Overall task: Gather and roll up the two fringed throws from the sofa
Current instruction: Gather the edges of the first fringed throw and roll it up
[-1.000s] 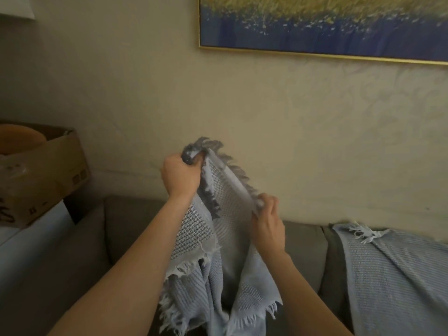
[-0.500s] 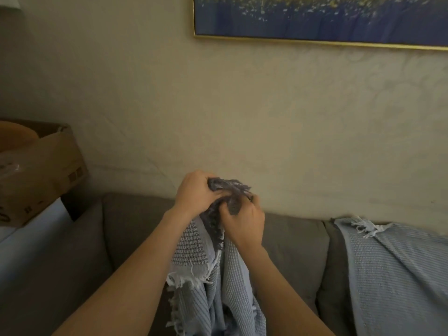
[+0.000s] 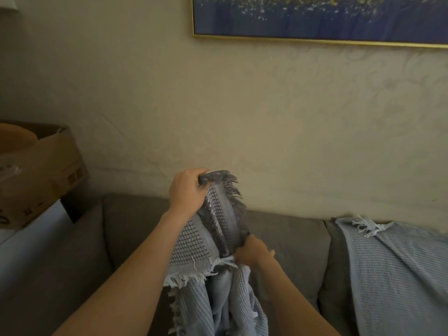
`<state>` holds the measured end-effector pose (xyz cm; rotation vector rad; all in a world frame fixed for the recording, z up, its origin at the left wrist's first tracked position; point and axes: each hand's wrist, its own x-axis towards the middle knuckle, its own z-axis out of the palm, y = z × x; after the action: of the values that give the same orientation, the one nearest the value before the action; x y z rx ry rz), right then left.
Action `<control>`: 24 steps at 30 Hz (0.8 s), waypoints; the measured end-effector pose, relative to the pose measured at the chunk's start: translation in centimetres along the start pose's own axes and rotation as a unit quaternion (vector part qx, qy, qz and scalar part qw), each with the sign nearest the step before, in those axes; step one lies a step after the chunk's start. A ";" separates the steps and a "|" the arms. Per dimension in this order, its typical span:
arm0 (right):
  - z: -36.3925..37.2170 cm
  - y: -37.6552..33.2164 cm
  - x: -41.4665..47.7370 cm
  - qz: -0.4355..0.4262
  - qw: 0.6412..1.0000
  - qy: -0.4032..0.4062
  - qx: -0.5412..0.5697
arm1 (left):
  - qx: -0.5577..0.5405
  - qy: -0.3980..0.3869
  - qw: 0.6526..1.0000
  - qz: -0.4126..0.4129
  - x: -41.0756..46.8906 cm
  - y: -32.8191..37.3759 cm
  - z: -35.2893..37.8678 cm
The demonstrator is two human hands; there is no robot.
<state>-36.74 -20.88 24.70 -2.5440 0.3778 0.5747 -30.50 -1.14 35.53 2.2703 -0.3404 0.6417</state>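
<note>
A pale blue waffle-weave throw with fringed edges (image 3: 218,294) hangs bunched in front of the grey sofa (image 3: 131,229). My left hand (image 3: 188,190) is shut on its gathered top corner, holding it up above the sofa back. My right hand (image 3: 252,251) grips the same throw lower down, on its right edge, pinching a fold. A second fringed blue throw (image 3: 392,270) lies draped over the sofa's back and seat at the right, its tassels at the top edge.
A cardboard box (image 3: 46,170) sits on a white surface (image 3: 29,241) left of the sofa. A gold-framed blue painting (image 3: 320,18) hangs on the beige wall above.
My right hand has slid from the top bunch, where both hands met, down the throw's edge. The left hand has stayed up, holding the top corner.
</note>
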 end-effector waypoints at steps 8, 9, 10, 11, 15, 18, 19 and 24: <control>-4.2 3.0 0.9 -0.013 0.966 0.238 -0.104 | 0.064 0.073 0.992 -0.085 -1.2 -1.0 0.0; -5.4 3.1 1.0 -0.020 0.949 0.297 -0.102 | 0.068 0.087 0.989 -0.099 -1.2 -1.1 0.0; -6.4 2.9 1.2 -0.038 0.928 0.360 -0.083 | 0.070 0.101 0.986 -0.111 -1.2 -1.1 -0.1; -7.2 2.6 1.2 -0.067 0.901 0.426 -0.046 | 0.071 0.116 0.983 -0.120 -1.2 -1.2 -0.1; -7.4 0.6 0.1 -0.154 0.805 0.550 0.160 | 0.037 0.187 0.968 -0.162 -1.2 -1.1 0.0; -4.4 1.5 0.2 -0.233 0.821 0.494 0.167 | 0.020 0.226 0.958 -0.179 -0.7 -0.8 -0.5; -3.1 2.3 0.4 -0.273 0.836 0.459 0.127 | 0.017 0.229 0.958 -0.175 -0.6 -0.7 -0.7; 3.7 6.8 1.7 -0.350 0.898 0.256 -0.080 | 0.010 0.226 0.963 -0.147 -0.8 0.1 -0.4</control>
<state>-38.92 -24.86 18.23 -2.7052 -0.4356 -0.3562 -31.39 -0.90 35.41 2.0580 0.2220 0.9763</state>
